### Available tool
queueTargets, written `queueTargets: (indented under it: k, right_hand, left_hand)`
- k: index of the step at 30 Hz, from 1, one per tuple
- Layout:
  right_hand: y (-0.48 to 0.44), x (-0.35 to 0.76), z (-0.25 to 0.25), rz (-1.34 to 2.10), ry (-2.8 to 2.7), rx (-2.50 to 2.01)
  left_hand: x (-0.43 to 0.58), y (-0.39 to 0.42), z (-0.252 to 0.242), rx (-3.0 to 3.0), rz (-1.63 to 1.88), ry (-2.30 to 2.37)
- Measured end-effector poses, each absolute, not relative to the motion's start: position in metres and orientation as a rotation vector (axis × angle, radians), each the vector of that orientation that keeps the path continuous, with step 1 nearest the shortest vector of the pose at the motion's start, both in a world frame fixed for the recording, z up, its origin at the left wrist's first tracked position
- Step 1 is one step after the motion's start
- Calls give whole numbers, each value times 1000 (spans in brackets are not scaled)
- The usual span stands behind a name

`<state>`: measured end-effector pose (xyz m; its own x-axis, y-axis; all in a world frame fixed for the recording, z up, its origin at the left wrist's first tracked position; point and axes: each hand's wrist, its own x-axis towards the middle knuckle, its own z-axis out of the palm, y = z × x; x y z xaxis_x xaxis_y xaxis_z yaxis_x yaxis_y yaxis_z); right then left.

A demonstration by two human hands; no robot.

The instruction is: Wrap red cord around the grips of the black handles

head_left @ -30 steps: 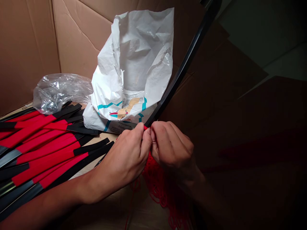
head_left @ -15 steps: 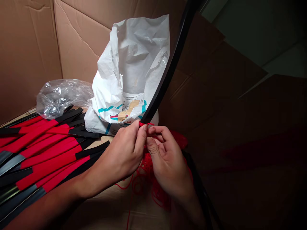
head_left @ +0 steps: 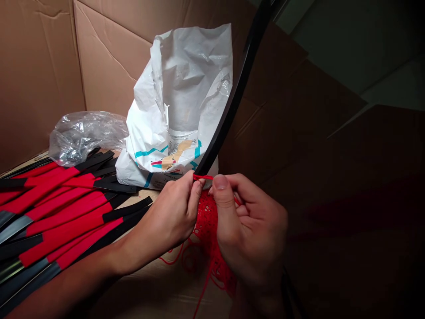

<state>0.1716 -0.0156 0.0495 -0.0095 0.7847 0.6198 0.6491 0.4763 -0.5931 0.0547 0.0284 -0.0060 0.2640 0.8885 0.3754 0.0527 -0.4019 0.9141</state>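
Note:
My left hand [head_left: 177,210] is closed at the lower end of a long black curved strip [head_left: 237,84], which rises to the upper right. A short stretch of red cord [head_left: 204,177] runs taut from its thumb and forefinger. My right hand [head_left: 250,221] pinches the other end of that stretch between thumb and bent forefinger. Below and between the hands hangs a bunch of red netting [head_left: 207,221], with loose cord trailing downward. The strip's end inside my left fist is hidden.
A white plastic bag [head_left: 141,122] stands with its mouth open behind my hands. Clear plastic wrap [head_left: 84,133] lies left of it. Several flat black strips with red sleeves [head_left: 69,232] are piled at left. Cardboard walls [head_left: 109,53] stand behind; the right side is dark.
My right hand has moved right and turned, drawing the cord taut away from my left hand. More red netting shows between them. My left hand has stayed nearly in place.

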Motion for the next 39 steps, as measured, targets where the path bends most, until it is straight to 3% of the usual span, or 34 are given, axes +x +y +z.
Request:
queueTargets:
  k: [9, 31, 39]
  right_hand:
    - [-23, 164, 52, 65, -1664, -1097]
    - [-14, 150, 68, 238, -1582, -1135]
    - [-41, 143, 52, 146, -1598, -1226]
  left_hand:
    - [55, 27, -1, 1651, 1181, 828]
    - [66, 24, -15, 2097, 1012, 1011]
    - [57, 30, -20, 2046, 1229, 889]
